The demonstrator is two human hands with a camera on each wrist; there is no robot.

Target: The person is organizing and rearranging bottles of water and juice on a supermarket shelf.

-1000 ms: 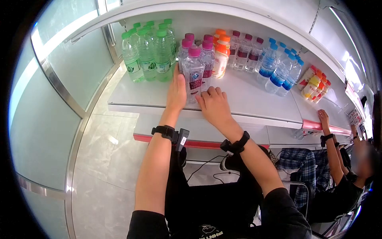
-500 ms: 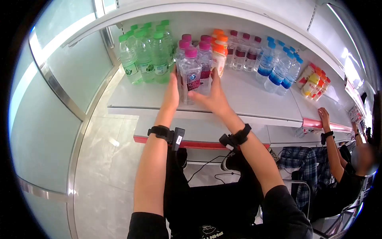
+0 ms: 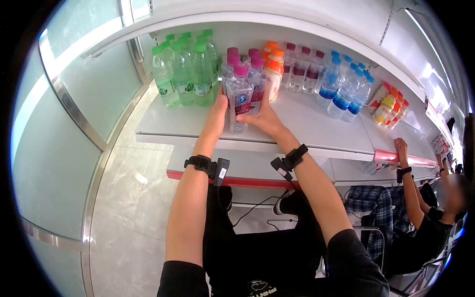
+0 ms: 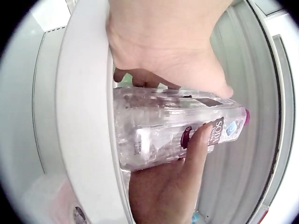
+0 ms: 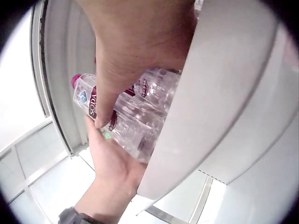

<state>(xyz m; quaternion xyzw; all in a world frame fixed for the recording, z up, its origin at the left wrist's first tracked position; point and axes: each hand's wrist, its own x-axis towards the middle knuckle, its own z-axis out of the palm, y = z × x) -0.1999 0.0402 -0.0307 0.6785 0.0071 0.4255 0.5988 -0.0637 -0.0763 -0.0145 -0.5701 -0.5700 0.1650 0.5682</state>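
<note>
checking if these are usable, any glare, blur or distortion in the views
Head view: upper shelf bent by the lens, corners black, glare on the floor; left wrist view: bottle a bit soft, "SODA" legible; right wrist view: right hand shaded, left edge washed out.

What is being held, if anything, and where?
The front soda bottle, by its body: left hand along one side, right hand with its thumb across the front.

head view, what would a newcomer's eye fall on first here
Probably the front pink-capped bottle, standing near the shelf edge between the left hand and the right hand, whose thumb lies on its front. Next might come the green bottles clustered to its left, then the blue-capped bottles farther right.
</note>
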